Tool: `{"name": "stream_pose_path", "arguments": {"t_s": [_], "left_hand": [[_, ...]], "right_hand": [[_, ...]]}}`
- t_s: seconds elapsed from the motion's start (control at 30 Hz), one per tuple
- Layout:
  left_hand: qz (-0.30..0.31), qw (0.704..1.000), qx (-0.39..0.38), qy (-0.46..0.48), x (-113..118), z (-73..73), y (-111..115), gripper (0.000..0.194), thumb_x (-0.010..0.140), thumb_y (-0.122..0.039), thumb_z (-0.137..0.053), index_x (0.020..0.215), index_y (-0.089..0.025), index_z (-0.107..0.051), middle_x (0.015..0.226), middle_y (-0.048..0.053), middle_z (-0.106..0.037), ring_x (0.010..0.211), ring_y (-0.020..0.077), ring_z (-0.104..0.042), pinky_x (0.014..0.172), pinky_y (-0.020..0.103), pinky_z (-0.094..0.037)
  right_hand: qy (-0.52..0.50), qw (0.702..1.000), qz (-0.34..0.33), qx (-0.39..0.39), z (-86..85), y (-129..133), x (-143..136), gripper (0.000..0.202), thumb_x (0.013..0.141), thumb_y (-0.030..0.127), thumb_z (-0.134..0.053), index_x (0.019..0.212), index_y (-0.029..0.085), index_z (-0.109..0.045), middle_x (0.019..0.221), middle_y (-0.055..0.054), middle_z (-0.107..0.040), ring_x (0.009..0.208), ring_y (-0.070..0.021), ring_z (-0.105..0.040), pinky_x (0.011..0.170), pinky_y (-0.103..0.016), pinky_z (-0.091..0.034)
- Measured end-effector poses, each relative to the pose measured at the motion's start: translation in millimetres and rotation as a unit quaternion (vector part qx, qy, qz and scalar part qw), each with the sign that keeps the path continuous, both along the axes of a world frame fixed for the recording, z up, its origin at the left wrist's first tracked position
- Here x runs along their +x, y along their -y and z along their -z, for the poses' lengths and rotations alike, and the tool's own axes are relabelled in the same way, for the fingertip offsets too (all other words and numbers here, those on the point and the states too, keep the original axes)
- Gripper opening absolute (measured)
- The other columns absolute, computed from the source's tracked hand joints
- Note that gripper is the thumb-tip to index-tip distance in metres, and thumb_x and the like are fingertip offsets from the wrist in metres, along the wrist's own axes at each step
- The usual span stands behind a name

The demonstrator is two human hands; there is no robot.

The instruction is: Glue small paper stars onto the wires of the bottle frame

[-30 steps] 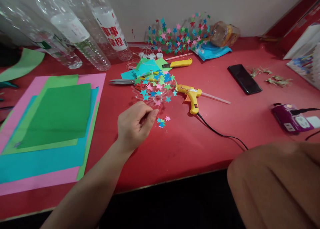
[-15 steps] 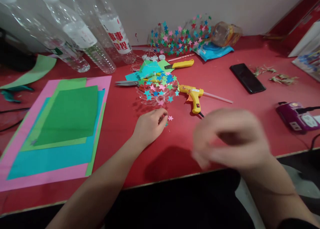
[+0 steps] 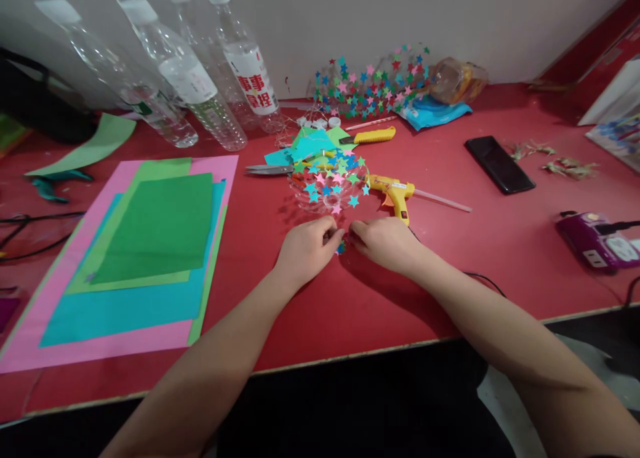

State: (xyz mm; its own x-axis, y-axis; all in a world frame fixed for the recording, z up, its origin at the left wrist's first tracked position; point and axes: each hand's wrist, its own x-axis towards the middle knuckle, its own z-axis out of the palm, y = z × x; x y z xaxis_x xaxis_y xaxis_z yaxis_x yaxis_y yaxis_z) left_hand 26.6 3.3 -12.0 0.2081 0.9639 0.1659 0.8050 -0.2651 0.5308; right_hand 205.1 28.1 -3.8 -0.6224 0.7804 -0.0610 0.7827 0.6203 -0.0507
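My left hand (image 3: 311,248) rests on the red table with its fingers curled together. Close to its right, my right hand (image 3: 383,241) has its fingertips pinched, and what either hand holds is too small to make out. Small paper stars (image 3: 341,248) lie between the two hands. Just beyond them sits a clear plastic piece (image 3: 305,198) covered with colourful stars. A yellow glue gun (image 3: 397,193) with a clear stick lies behind my right hand. Scissors (image 3: 269,169) point left, beside cut paper pieces (image 3: 313,145).
Coloured sheets (image 3: 155,228) are stacked at left, with plastic bottles (image 3: 195,91) behind. A star-covered clear piece (image 3: 370,85) lies by the wall. A yellow cutter (image 3: 375,135), phone (image 3: 500,165) and purple power socket (image 3: 595,241) are further right.
My right hand has moved left and down onto the table, beside my left hand, with its fingers now together. My left hand has stayed in about the same place; the view has shifted slightly.
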Motion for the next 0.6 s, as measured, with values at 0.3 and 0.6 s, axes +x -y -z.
{"name": "stream_pose_path", "arguments": {"t_s": [0.3, 0.6], "left_hand": [[0.01, 0.981, -0.13, 0.141, 5, -3.5, 2, 0.008, 0.08, -0.026, -0.061, 0.078, -0.018, -0.063, 0.061, -0.003, -0.057, 0.056, 0.0108, -0.051, 0.054, 0.023, -0.035], [0.069, 0.918, -0.201, 0.335, 10, -16.9, 5, 0.016, 0.078, -0.03, -0.061, 0.072, -0.016, -0.064, 0.059, -0.003, -0.054, 0.054, 0.0088, -0.046, 0.054, 0.022, -0.036]], "right_hand": [[-0.295, 0.926, 0.072, -0.224, -3.6, -9, 8, 0.006, 0.078, 0.017, -0.056, 0.077, 0.017, -0.062, 0.065, 0.002, -0.06, 0.059, -0.0096, -0.052, 0.056, -0.023, -0.033], [-0.442, 0.792, 0.086, -0.412, -21.8, -10, 14, 0.007, 0.076, 0.024, -0.059, 0.073, 0.018, -0.058, 0.047, 0.009, -0.048, 0.042, -0.0046, -0.04, 0.044, -0.019, -0.03]]}}
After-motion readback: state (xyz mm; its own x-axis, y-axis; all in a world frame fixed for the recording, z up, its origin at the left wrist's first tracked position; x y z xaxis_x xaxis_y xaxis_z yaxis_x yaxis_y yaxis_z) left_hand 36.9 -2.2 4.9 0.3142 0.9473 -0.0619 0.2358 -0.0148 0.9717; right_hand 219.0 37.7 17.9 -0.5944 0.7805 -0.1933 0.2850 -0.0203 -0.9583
